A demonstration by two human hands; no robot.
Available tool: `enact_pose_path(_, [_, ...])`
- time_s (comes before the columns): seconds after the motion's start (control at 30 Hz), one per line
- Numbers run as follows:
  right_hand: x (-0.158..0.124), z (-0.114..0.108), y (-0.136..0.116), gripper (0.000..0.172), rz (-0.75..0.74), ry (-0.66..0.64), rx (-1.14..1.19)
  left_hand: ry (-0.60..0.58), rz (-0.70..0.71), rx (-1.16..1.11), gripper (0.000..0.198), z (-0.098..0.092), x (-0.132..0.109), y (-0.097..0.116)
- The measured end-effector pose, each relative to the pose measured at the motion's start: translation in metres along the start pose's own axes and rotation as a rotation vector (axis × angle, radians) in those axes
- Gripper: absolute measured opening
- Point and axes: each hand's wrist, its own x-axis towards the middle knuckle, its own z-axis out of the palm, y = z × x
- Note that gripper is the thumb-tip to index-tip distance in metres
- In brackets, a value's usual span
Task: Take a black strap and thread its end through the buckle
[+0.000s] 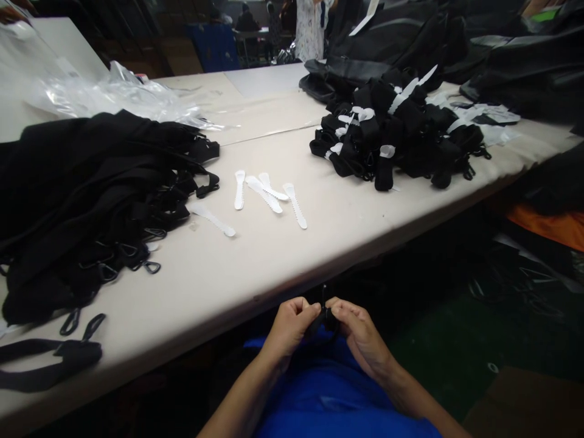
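Below the table (255, 267) edge, the left hand (292, 325) and right hand (358, 331) are both pinching a small black strap piece (325, 316) between them.

Bare forearms, no sleeves; bright blue garment (328, 395) over lap.

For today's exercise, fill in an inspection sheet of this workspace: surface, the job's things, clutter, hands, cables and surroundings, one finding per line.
Surface: pale table, mostly covered at its left and far right.
Job's things: small black strap piece pinched between both hands, below the table edge; details too dark to tell.
Clutter: heap of black straps with clips at left; pile of folded black straps with white tags at right; five loose white plastic strips between them; clear plastic bags behind.
Hands: left hand and right hand both closed on the strap piece.
Cables: nothing seen.
Surroundings: black bags at the back; a person standing far off.
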Motion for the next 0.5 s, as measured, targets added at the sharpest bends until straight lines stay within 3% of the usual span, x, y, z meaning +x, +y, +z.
enact_pose_path(0.1, [0.005, -0.005, 0.0, 0.034, 0.127, -0.027, -0.02, 0.036, 0.068, -0.01, 0.047, 0.003, 0.0, -0.004])
enact_pose_path(0.2, [0.011, -0.011, -0.005, 0.029, 0.083, -0.056, -0.045, 0.014, 0.059, -0.044, 0.043, 0.004, -0.001, -0.004])
enact_pose_path(0.3, [0.012, -0.015, -0.015, 0.043, 0.062, -0.189, -0.04, -0.048, 0.009, -0.104, 0.041, 0.001, -0.001, -0.002])
enact_pose_path(0.4, [0.013, -0.016, -0.021, 0.028, 0.066, -0.291, -0.052, -0.097, -0.069, -0.19, 0.042, -0.004, 0.0, -0.002])
enact_pose_path(0.5, [0.014, -0.014, -0.018, 0.019, -0.01, -0.247, -0.056, -0.112, -0.155, -0.295, 0.043, -0.008, 0.001, -0.001])
